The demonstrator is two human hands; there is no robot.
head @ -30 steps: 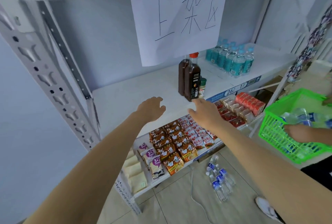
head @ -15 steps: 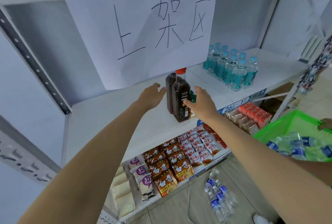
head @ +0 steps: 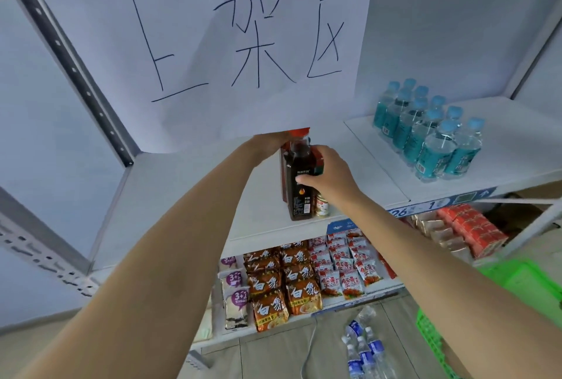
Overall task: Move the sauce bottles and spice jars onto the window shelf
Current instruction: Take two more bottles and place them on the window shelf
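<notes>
Two dark sauce bottles stand close together on the white shelf [head: 188, 196]. The front sauce bottle [head: 299, 196] has a red cap; the rear sauce bottle [head: 283, 177] is mostly hidden behind it. My left hand [head: 267, 142] grips the rear bottle at its neck, fingertips partly hidden under the paper sign. My right hand [head: 331, 174] grips the front bottle at its shoulder, thumb on the label; something red and green shows inside the grip. A small spice jar [head: 322, 205] stands on the shelf just under my right hand.
A large paper sign [head: 243, 44] hangs over the shelf's back. A pack of blue water bottles [head: 431, 135] stands on the shelf at the right. Noodle and snack packets [head: 298, 281] fill the shelf below. Loose water bottles [head: 362, 351] lie on the floor beside a green basket [head: 517, 284].
Both hands have reached forward from the shelf's front edge to the bottles and closed on them. The view has moved closer to the shelf.
</notes>
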